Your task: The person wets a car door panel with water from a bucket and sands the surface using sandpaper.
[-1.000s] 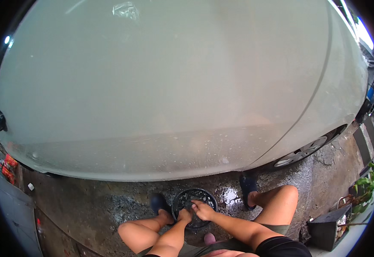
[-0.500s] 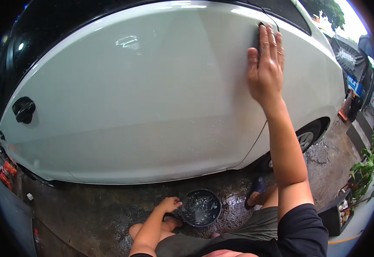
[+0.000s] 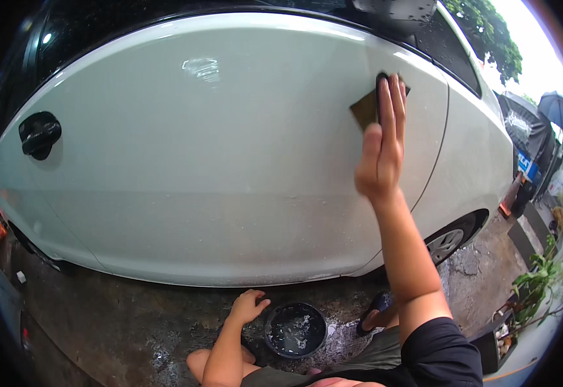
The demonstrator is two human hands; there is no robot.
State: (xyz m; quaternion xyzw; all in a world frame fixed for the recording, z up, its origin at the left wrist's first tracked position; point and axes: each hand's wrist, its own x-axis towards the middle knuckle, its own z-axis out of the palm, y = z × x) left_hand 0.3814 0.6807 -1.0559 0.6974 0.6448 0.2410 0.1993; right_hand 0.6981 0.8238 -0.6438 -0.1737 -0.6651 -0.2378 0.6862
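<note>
The white car door (image 3: 217, 155) fills the middle of the view, its lower part streaked and speckled. High on its right side, my right hand (image 3: 384, 148) presses a black sanding block (image 3: 381, 97) against the panel with straight fingers. From under that block sticks out an olive-brown sheet (image 3: 362, 111) that looks like sandpaper. My left hand (image 3: 249, 307) hangs low, loosely bent with thumb and fingers apart and nothing in it. Just right of it stands a round black bucket (image 3: 325, 329) of water with pale flecks on the surface.
A black door handle (image 3: 40, 135) juts out at the left, and a dark side mirror (image 3: 394, 16) overhangs the top. The wheel (image 3: 448, 245) is at the right. A planter (image 3: 493, 345) with leafy plants stands lower right on the wet concrete floor (image 3: 133, 316).
My right hand has come down and slightly left on the door, so the brown sheet now shows. The left hand has drawn off the bucket's rim. The whole view has shifted a little.
</note>
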